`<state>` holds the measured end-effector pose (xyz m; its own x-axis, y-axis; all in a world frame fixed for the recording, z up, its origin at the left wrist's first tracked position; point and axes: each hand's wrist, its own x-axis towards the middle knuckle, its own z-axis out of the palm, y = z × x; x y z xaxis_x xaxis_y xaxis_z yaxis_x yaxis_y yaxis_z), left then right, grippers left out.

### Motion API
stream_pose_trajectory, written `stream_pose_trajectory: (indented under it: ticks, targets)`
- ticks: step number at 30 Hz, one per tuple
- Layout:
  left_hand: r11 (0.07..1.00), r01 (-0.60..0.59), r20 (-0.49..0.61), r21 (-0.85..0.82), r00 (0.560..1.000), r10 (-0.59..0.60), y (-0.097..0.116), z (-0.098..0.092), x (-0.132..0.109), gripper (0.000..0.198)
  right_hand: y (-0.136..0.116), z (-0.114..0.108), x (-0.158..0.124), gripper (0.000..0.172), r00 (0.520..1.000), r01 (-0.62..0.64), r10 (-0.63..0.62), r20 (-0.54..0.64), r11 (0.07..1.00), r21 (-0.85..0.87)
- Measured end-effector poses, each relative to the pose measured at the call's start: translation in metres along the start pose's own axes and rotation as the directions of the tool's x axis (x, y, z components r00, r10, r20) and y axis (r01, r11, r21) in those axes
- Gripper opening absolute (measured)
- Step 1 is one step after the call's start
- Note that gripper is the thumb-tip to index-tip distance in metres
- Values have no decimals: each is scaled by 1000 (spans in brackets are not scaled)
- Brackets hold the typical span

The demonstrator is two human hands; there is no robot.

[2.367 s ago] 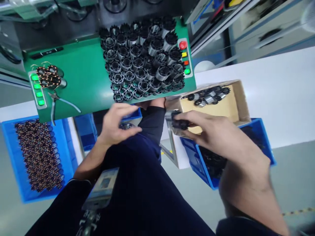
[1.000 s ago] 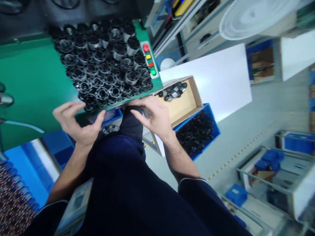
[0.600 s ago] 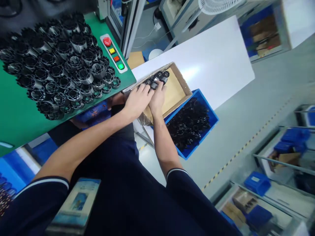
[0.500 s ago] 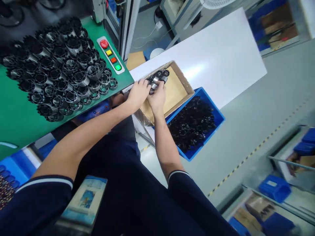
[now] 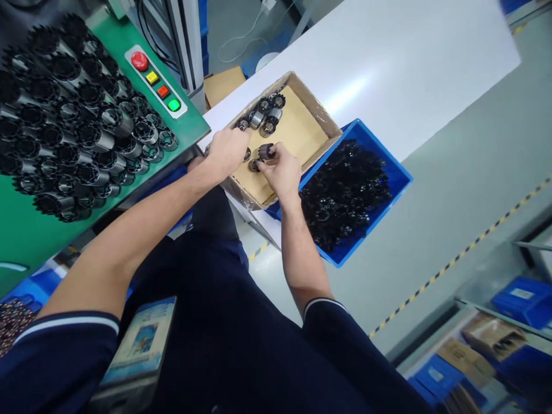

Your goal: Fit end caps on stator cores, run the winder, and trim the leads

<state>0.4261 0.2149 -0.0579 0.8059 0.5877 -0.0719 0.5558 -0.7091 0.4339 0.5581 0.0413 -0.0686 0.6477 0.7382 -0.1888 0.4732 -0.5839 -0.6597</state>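
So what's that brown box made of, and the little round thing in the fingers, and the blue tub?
The brown box looks like plain cardboard: matte tan, soft worn edges. The little round part in the right hand seems shiny grey metal in the middle with dull black toothed ends, probably plastic. The blue tub looks like smooth moulded plastic.
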Motion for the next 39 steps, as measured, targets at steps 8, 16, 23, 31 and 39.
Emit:
stream_pose_trajectory:
  ticks: [8,16,23,31,39]
  targets:
    - [985,163,45,-59,986,-160,0,2,31,60,-9,-10,14,26,990,76,-72,124,997,-27]
    - [990,120,-31,-71,992,-122,-14,11,44,53,-13,-3,20,26,984,117,-96,148,983,-141]
    - [999,20,135,-48,991,-13,-18,5,49,19,-8,-5,28,27,978,148,-121,172,977,-155]
    - [990,-59,43,-129,997,65,17,-40,-34,42,-13,-24,30,44,907,408,-353,231,874,-265]
    - [865,-123,-243,-486,970,2,-6,-57,-234,7,8,-14,74,23,709,677,-612,349,730,-93]
